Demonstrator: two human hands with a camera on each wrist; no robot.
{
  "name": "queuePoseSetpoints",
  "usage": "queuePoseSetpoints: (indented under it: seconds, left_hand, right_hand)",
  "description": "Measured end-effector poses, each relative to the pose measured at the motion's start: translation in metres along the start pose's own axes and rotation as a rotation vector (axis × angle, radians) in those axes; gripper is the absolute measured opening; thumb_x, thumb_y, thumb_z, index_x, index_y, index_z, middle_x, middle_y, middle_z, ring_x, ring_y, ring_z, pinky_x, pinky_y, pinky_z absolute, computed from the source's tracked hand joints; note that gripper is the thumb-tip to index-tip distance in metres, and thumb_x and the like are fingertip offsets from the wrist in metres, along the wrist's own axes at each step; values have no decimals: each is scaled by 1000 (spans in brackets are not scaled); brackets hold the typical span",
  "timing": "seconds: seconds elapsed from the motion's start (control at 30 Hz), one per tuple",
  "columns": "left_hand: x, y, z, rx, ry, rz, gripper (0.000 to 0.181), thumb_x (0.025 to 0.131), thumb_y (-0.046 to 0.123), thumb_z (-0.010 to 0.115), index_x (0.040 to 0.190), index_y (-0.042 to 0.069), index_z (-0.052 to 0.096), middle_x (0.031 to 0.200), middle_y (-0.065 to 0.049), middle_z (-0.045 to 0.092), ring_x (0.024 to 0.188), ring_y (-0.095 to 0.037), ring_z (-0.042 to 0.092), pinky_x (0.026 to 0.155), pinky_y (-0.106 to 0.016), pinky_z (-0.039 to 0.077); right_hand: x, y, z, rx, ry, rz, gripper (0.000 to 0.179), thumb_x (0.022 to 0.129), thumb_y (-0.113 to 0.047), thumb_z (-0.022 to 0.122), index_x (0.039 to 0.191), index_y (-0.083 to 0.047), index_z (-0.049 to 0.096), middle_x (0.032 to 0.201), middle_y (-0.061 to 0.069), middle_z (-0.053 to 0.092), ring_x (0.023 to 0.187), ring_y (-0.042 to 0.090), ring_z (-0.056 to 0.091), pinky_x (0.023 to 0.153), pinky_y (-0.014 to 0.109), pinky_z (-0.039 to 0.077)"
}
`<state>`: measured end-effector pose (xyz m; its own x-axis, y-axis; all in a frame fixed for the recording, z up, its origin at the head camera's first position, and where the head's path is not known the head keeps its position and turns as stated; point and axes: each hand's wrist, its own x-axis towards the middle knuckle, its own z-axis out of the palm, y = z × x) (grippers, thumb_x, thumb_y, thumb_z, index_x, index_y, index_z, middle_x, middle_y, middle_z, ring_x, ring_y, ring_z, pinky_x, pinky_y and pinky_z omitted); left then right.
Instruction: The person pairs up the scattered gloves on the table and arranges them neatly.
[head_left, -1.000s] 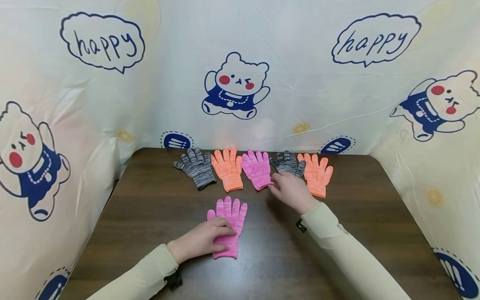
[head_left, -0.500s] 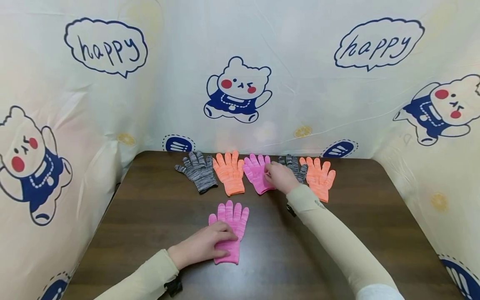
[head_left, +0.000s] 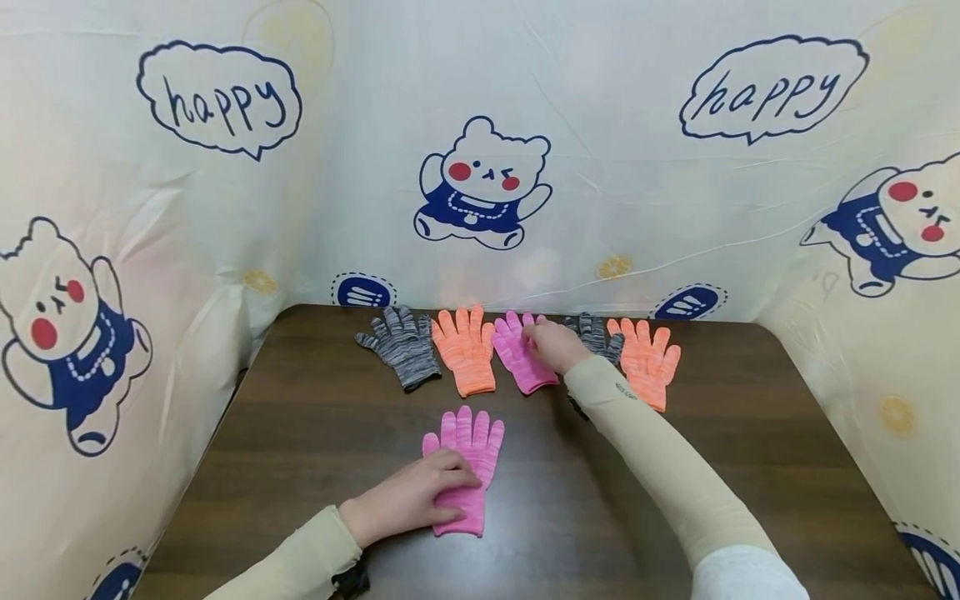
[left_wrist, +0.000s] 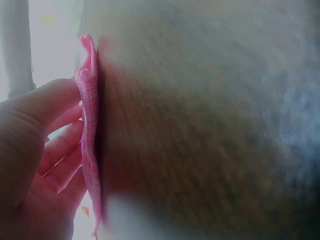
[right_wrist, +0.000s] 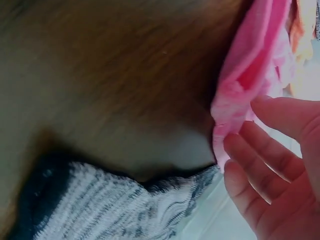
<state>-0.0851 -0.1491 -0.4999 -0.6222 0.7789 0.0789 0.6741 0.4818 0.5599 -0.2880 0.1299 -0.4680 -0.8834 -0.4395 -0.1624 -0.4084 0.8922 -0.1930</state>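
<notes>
My left hand [head_left: 422, 493] rests on a pink glove [head_left: 467, 442] lying flat near the middle of the table, fingers pointing away. In the left wrist view, the thumb and loosely bent fingertips touch the upper face of that pink glove [left_wrist: 89, 125]. At the back row, my right hand [head_left: 555, 346] lies over the right side of a second pink glove [head_left: 519, 354]. The right wrist view has its thumb and fingertips against this pink glove [right_wrist: 250, 65], loosely spread without a grip. A grey glove [right_wrist: 115, 200] lies just beside it.
Left of the second pink glove lie an orange glove [head_left: 465, 354] and a grey glove [head_left: 405, 350]. On its right are a partly hidden grey glove [head_left: 597, 337] and another orange glove [head_left: 645, 362]. A printed curtain [head_left: 360, 192] surrounds the brown table [head_left: 315, 433].
My right hand has moved left and farther back, from the grey glove and the pink glove's cuff onto the pink glove. My left hand has stayed on the front pink glove.
</notes>
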Motion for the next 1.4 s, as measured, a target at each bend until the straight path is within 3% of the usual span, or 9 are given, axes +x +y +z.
queuePoseSetpoints:
  seconds: [0.4, 0.73, 0.97, 1.13, 1.4]
  left_hand:
    - [2, 2, 0, -3, 36, 38, 34, 92, 24, 81, 125, 16, 74, 118, 6, 64, 112, -11, 58, 97, -29, 52]
    - [1, 3, 1, -4, 24, 42, 34, 93, 25, 80, 126, 17, 73, 120, 7, 63, 113, -10, 58, 97, -28, 52]
    - [2, 1, 2, 14, 39, 60, 33, 92, 24, 81, 124, 16, 73, 118, 7, 63, 112, -10, 57, 97, -28, 52]
    - [2, 2, 1, 6, 39, 55, 33, 93, 24, 81, 124, 16, 74, 118, 6, 63, 112, -11, 57, 97, -28, 52]
    - [2, 2, 2, -8, 28, 45, 33, 94, 24, 80, 124, 15, 73, 119, 5, 64, 112, -11, 57, 97, -29, 53]
  right_hand:
    - [1, 9, 11, -37, 33, -63, 9, 102, -15, 68, 106, -11, 76, 99, 6, 69, 84, 20, 64, 83, 38, 59]
    - [-1, 6, 10, -122, -2, -76, 16, 106, -16, 61, 108, -10, 76, 98, 4, 68, 81, 19, 62, 80, 36, 58]
    - [-11, 2, -3, -124, 53, -53, 15, 103, -15, 66, 113, -11, 76, 108, 5, 72, 100, 22, 66, 94, 43, 54]
    - [-21, 0, -10, -121, 57, -40, 16, 102, -16, 68, 116, -12, 75, 110, 4, 71, 101, 21, 66, 97, 42, 55]
    - [-46, -3, -21, -119, 104, -103, 13, 99, -13, 71, 111, -10, 75, 108, 5, 72, 101, 23, 67, 99, 44, 54]
